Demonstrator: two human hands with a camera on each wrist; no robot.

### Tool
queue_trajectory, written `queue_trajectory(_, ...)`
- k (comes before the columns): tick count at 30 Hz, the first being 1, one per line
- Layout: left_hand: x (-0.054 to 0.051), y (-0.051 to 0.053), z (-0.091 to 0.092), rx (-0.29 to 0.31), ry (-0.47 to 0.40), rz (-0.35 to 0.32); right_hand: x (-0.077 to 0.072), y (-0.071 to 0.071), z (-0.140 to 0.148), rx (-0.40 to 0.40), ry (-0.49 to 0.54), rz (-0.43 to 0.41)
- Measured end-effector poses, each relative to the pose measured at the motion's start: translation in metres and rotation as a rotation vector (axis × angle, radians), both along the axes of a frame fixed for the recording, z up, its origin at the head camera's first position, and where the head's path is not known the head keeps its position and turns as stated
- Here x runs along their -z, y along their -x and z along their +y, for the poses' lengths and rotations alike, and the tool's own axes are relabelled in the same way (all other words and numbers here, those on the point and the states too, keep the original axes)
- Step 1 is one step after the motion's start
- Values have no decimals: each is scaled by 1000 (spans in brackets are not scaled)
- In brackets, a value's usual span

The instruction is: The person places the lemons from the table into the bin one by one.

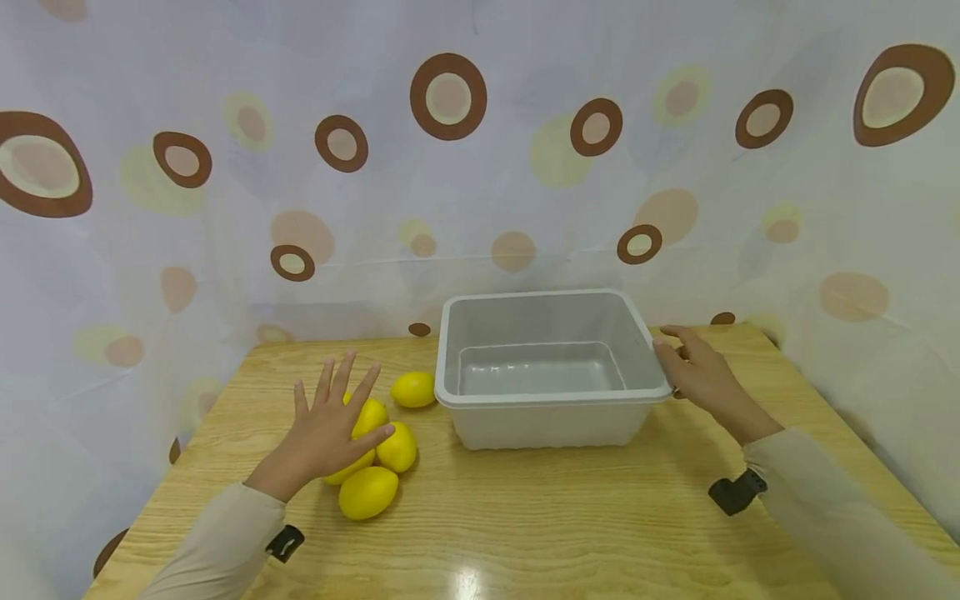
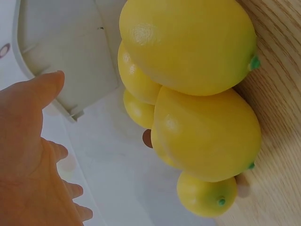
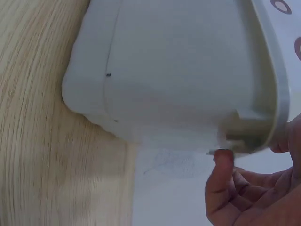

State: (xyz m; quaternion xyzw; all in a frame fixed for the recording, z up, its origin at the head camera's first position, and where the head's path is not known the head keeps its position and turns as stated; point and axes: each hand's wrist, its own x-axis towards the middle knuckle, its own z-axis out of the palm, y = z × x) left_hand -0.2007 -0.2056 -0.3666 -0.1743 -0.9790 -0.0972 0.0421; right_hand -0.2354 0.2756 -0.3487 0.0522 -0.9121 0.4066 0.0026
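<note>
A pale grey plastic bin point(image 1: 551, 425) stands upright on the wooden table, its inside bare. At its right side the right hand point(image 1: 697, 371) grips the rim; in the right wrist view that hand point(image 3: 256, 188) has fingers curled under the bin's rim point(image 3: 282, 99). Fingers spread, the left hand point(image 1: 326, 429) hovers over a cluster of yellow lemons point(image 1: 368, 492) left of the bin. In the left wrist view the left hand point(image 2: 33, 155) is beside the lemons point(image 2: 207, 136), holding none. One lemon point(image 1: 413, 389) lies close to the bin's left wall.
The wooden table point(image 1: 525, 525) reaches back to a white curtain point(image 1: 465, 200) printed with brown rings and pale dots. Both forearms come in from the front corners in beige sleeves, with black straps at the wrists.
</note>
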Motion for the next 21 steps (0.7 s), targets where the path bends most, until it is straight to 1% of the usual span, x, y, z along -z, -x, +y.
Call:
queue_trajectory(3, 1, 0, 0, 3, 8, -1, 3, 2, -7, 22, -20, 5)
queue_trajectory(10, 3, -1, 2, 5, -5, -20, 2, 3, -16, 28, -169, 114)
queue_trajectory(12, 4, 0, 2, 5, -10, -26, 1, 4, -18, 31, -184, 131)
queue_trajectory(17, 7, 2, 3, 8, -7, -29, 4, 4, -19, 40, -173, 159)
queue_trajectory(19, 8, 3, 3, 10, -2, -28, 5, 4, -19, 50, -153, 168)
queue_trajectory(21, 9, 3, 3, 11, 4, -25, 6, 4, -19, 62, -112, 160)
